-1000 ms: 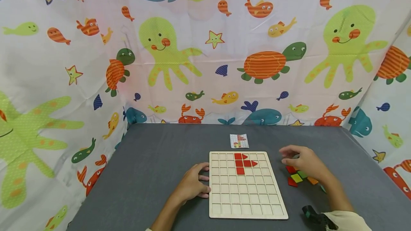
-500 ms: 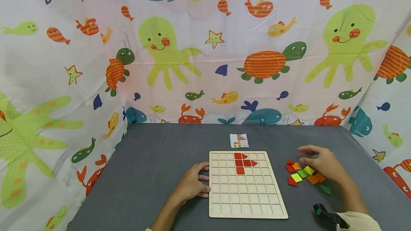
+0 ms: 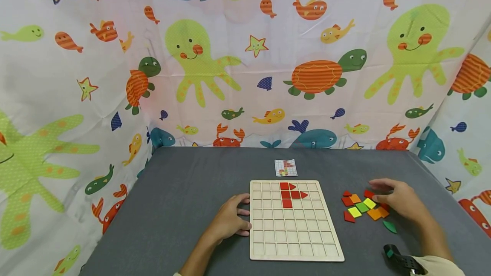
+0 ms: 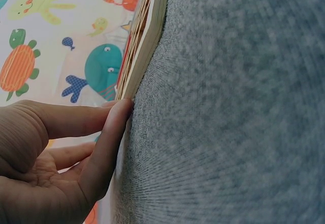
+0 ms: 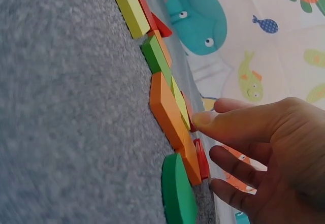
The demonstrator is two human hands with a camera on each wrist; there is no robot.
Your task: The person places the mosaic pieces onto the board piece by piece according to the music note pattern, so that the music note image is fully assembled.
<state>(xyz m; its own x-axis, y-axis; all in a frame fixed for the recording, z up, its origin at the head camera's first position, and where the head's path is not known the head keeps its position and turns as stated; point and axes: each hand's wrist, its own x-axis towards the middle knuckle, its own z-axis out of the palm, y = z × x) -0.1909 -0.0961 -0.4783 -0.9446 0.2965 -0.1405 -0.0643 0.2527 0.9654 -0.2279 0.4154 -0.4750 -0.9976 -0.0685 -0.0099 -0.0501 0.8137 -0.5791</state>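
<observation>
Pale wooden gridded board (image 3: 294, 237), lower centre; left hand (image 3: 229, 219) at its left edge, fingers relaxed, touching. Right hand (image 3: 402, 200), now shifted rightward: fingers parted, no grip visible; more flat multicoloured pieces (image 3: 362, 207), lower right, uncovered, seemingly reachable.

Looked like a screened-off tabletop play corner; home or studio could not be told. Wrinkled printed fabric (image 3: 245, 71) with cartoon sea animals (image 3: 316, 77) hung behind the desk (image 3: 184, 208) and along both sides, walling the spot in. The desk's surface was grey and woven-looking up close. A gridded wooden board (image 3: 293, 233), small picture card (image 3: 285, 168) and coloured pieces (image 3: 361, 207) fit a play area.
</observation>
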